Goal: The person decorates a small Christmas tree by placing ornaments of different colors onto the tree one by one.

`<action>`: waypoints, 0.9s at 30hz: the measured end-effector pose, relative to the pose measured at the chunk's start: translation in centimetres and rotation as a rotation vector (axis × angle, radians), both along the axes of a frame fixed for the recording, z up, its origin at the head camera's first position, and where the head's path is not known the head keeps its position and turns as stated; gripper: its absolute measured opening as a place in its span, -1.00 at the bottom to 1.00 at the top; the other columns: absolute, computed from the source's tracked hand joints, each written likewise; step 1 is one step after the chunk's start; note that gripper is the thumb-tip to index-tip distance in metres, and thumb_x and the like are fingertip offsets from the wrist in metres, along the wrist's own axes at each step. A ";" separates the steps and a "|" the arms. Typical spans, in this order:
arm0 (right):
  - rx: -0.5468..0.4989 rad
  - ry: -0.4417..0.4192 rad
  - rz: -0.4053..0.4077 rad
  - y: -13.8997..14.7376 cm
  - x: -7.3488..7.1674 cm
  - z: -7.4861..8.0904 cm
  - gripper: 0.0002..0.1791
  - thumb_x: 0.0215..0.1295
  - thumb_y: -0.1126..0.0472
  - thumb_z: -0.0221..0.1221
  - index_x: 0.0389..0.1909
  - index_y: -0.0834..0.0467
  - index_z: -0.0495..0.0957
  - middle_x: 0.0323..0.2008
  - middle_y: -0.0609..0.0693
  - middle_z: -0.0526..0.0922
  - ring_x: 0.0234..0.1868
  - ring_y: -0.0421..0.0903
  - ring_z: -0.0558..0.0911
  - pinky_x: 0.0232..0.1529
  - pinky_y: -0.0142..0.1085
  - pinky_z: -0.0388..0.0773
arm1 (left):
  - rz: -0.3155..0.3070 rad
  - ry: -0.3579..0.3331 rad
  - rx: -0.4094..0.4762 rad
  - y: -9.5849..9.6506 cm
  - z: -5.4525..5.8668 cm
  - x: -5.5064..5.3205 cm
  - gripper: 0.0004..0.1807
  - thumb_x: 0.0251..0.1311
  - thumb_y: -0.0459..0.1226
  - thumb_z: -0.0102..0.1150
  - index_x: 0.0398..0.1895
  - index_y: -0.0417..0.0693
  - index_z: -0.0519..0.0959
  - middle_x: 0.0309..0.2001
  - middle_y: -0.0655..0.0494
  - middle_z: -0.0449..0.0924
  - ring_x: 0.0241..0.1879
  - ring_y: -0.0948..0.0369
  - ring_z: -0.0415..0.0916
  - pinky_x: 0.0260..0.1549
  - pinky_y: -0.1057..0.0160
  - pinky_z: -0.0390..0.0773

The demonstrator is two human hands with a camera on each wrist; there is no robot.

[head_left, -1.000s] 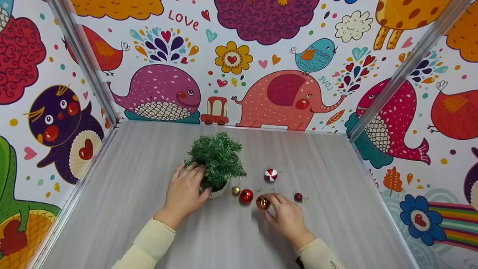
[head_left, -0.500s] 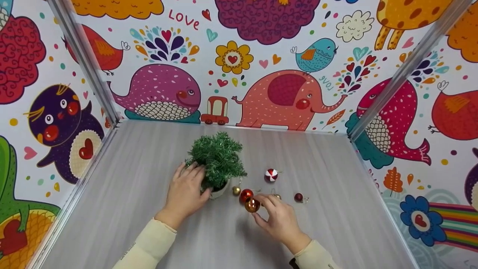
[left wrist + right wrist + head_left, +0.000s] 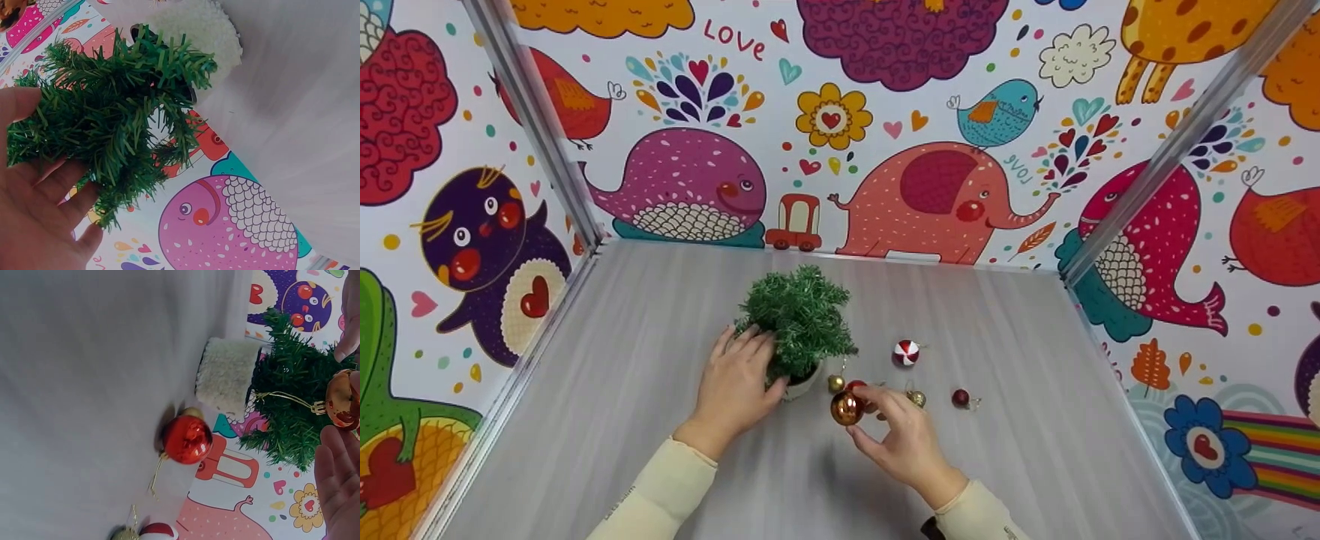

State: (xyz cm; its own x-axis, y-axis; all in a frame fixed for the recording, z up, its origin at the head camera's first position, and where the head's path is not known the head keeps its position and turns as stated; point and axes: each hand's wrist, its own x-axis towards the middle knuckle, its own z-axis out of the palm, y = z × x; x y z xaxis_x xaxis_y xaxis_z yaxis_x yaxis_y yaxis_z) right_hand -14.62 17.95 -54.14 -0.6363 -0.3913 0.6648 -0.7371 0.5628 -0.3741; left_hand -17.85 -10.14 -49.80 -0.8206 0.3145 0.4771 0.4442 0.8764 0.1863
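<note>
A small artificial Christmas tree (image 3: 801, 311) stands in a whitish, fuzzy-covered pot (image 3: 228, 376). My left hand (image 3: 735, 382) rests against its left side, the fingers fairly straight among the lower branches and the thumb (image 3: 22, 103) spread apart from them. With thumb and fingertips, my right hand (image 3: 911, 446) pinches a shiny copper-gold Christmas bauble (image 3: 847, 408), just right of the pot and in front of it. A gold hanging loop (image 3: 287, 398) sticks out from the bauble's cap. Behind the held bauble, a red bauble (image 3: 187, 440) is mostly hidden in the head view.
Around the right hand on the grey wood-grain table (image 3: 660, 300) lie a small gold bauble (image 3: 836, 384), a glittery gold bauble (image 3: 916, 397), a dark red bauble (image 3: 961, 398) and a red-and-white striped bauble (image 3: 906, 352). Walls printed with cartoon animals enclose the back and sides.
The right hand has carried the copper-gold bauble up and left toward the tree, baring the glittery gold bauble and now covering much of the red one. The left hand stays at the tree.
</note>
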 end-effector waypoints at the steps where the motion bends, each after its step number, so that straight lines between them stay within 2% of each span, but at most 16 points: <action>1: -0.010 -0.010 0.003 -0.1 0.0 0.1 -0.42 0.01 0.19 0.49 0.12 0.11 0.58 -0.07 -0.17 0.64 -0.26 -0.26 0.62 -0.39 -0.39 0.59 | 0.001 -0.002 -0.002 0.0 0.0 0.0 -0.37 0.12 -0.01 0.30 0.17 -0.25 0.57 0.16 -0.08 0.59 0.28 -0.08 0.40 0.36 -0.16 0.10; 7: -0.104 -0.131 0.030 -0.5 0.2 0.3 -0.43 0.10 0.18 0.46 0.16 0.05 0.56 -0.11 -0.20 0.64 -0.25 -0.23 0.63 -0.35 -0.44 0.59 | -0.003 0.000 0.005 0.1 0.0 0.1 -0.38 0.12 -0.03 0.29 0.17 -0.25 0.57 0.16 -0.09 0.58 0.27 -0.09 0.40 0.36 -0.16 0.10; 10: -0.179 -0.223 0.058 -0.7 0.3 0.3 -0.45 0.15 0.18 0.44 0.18 0.01 0.54 -0.12 -0.19 0.64 -0.23 -0.20 0.64 -0.36 -0.37 0.62 | -0.011 0.015 0.013 0.1 -0.2 0.0 -0.38 0.12 -0.04 0.29 0.17 -0.27 0.56 0.15 -0.10 0.58 0.26 -0.10 0.40 0.36 -0.16 0.10; 13: -0.262 -0.283 0.089 -1.1 0.5 0.7 -0.46 0.12 0.28 0.44 0.15 0.08 0.55 -0.15 -0.12 0.67 -0.26 -0.09 0.67 -0.41 -0.22 0.65 | -0.014 0.025 0.015 0.1 -0.3 0.0 -0.37 0.12 -0.05 0.30 0.18 -0.28 0.56 0.15 -0.11 0.58 0.26 -0.10 0.41 0.37 -0.15 0.10; 16: -0.329 -0.297 0.117 -1.8 1.0 1.8 -0.47 0.05 0.42 0.44 0.10 0.23 0.56 -0.20 0.01 0.69 -0.32 0.04 0.68 -0.48 -0.11 0.64 | -0.014 0.025 0.013 0.1 -0.3 0.0 -0.37 0.12 -0.06 0.30 0.18 -0.28 0.56 0.16 -0.12 0.58 0.26 -0.10 0.41 0.37 -0.13 0.09; 21: -0.400 -0.346 0.159 -2.5 1.7 3.7 -0.51 0.03 0.52 0.39 0.04 0.36 0.54 -0.22 0.12 0.67 -0.34 0.08 0.65 -0.48 -0.15 0.63 | -0.011 0.020 0.013 0.1 -0.3 0.0 -0.37 0.12 -0.06 0.30 0.18 -0.28 0.56 0.16 -0.12 0.57 0.27 -0.09 0.40 0.36 -0.14 0.10; 27: -0.430 -0.398 0.188 -2.4 1.6 3.9 -0.53 0.10 0.51 0.35 0.07 0.38 0.51 -0.15 0.16 0.65 -0.33 0.04 0.65 -0.44 -0.18 0.64 | -0.007 0.014 0.029 0.2 -0.2 0.2 -0.38 0.12 -0.08 0.30 0.20 -0.27 0.54 0.18 -0.12 0.56 0.29 -0.08 0.39 0.39 -0.11 0.07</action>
State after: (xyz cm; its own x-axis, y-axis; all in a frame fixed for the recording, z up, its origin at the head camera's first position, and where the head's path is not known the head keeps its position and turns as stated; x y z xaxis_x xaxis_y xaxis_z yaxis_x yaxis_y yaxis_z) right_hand -13.00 15.57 -50.23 -0.8143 -0.2703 0.5137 -0.5661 0.1739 -0.8058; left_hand -17.67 -9.97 -49.98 -0.8116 0.3058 0.4977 0.4530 0.8675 0.2056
